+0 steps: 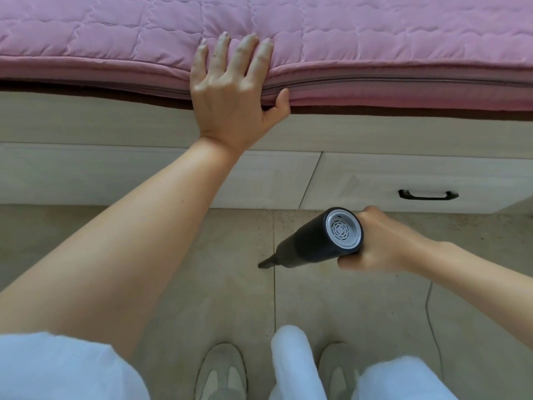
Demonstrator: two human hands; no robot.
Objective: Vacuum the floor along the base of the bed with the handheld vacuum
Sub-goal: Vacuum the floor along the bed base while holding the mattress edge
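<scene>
Right hand (383, 243) grips handheld vacuum (320, 241), nozzle at 8 o'clock on tiled floor (202, 269). Left hand (230, 90), fingers spread, presses pink mattress (375, 39) edge.

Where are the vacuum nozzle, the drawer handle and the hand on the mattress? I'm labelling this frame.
vacuum nozzle (266, 261): head view, on the dark tapered tip near the floor.
drawer handle (428, 195): head view, middle of the black bar.
left hand (230, 90): head view, back of the hand.

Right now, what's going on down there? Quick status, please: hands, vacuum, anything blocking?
Left hand flat on mattress edge, bracing. Right hand grips handheld vacuum, nozzle on floor tile short of bed base. Thin cord trails right; path open.
</scene>
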